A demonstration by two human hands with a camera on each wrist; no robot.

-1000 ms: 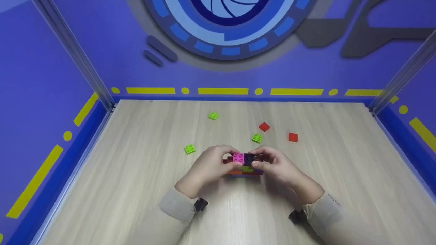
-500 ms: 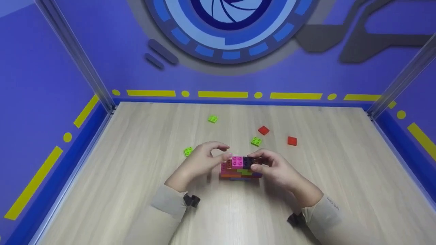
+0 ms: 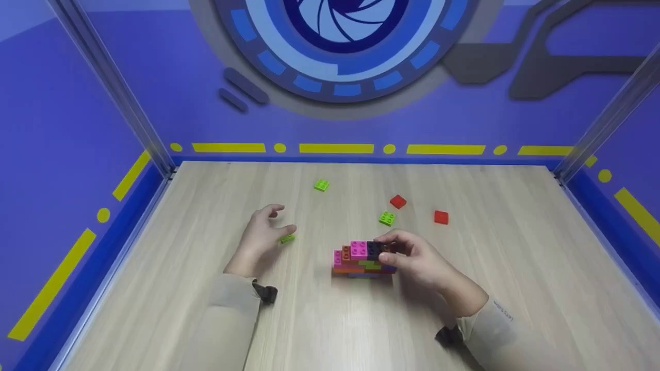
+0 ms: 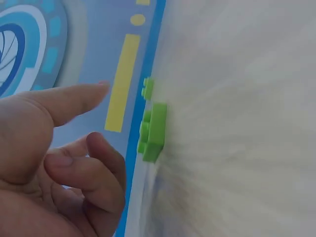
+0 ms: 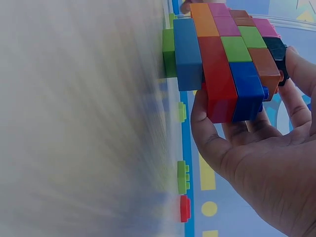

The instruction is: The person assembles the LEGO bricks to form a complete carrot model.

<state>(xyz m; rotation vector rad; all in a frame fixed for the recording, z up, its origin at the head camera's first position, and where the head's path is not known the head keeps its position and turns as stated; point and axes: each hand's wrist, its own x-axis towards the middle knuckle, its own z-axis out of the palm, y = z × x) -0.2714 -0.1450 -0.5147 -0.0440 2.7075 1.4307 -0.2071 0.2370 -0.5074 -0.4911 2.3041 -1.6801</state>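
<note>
A pale table [image 3: 170,288] is stretching before a blue wall [image 3: 438,126]. The left hand [image 3: 259,235] is hovering, fingers loosely bent, gripping nothing, a green brick [image 3: 287,239] lying beside its thumb. Right of that hand, a brick stack [image 3: 357,264] is running lengthwise left to right, knob-side up, the right hand [image 3: 420,260] pinching its right end.

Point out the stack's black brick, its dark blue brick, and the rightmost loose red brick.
Black brick [image 3: 374,249]: head view, on its studded top.
Dark blue brick [image 5: 247,88]: right wrist view, on its smooth side.
Rightmost loose red brick [image 3: 441,217]: head view, on its top.
</note>
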